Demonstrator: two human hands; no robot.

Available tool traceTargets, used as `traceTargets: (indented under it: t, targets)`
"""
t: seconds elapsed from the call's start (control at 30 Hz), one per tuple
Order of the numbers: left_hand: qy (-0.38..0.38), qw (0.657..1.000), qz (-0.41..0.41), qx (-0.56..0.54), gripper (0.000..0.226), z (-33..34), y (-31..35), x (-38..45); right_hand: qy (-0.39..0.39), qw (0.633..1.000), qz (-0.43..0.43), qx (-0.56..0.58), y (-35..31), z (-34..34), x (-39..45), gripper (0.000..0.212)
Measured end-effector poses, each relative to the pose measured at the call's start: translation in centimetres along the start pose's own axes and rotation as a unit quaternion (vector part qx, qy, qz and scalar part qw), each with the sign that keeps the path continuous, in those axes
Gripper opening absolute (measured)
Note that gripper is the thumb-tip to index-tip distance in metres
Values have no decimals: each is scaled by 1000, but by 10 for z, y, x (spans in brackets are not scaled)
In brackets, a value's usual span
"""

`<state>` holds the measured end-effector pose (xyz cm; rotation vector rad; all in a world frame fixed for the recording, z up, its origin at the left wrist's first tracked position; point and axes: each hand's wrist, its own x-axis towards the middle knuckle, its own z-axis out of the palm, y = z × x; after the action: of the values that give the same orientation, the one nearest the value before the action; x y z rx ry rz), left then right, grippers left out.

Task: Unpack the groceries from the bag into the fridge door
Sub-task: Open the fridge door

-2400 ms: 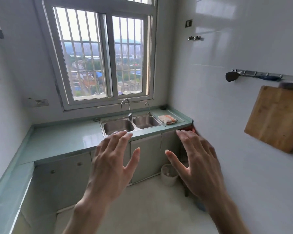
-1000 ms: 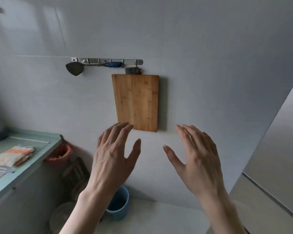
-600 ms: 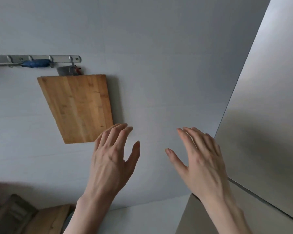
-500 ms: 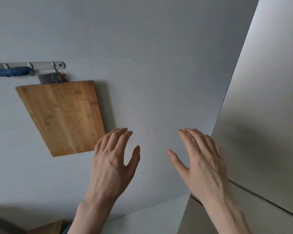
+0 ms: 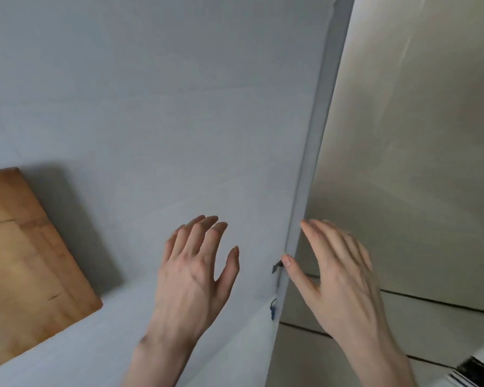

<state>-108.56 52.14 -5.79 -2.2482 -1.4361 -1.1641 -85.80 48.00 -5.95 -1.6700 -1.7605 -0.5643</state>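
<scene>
i'm facing the fridge with its door shut, left hand and right hand both empty, fingers spread apart; next i'd pull the door open.

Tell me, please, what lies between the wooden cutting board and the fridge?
In the head view, only bare grey wall separates the cutting board from the fridge; the left hand is raised before it.
</scene>
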Motion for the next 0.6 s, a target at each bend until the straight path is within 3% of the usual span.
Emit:
traceTargets:
  t: [0.27,0.6]
  targets:
    - [-7,995,66,-75,38,60,27,50,12,993,91,-76,45,-19,5,64]
    - [2,990,79,-120,39,121,71,108,63,985,122,-105,112,-20,37,64]
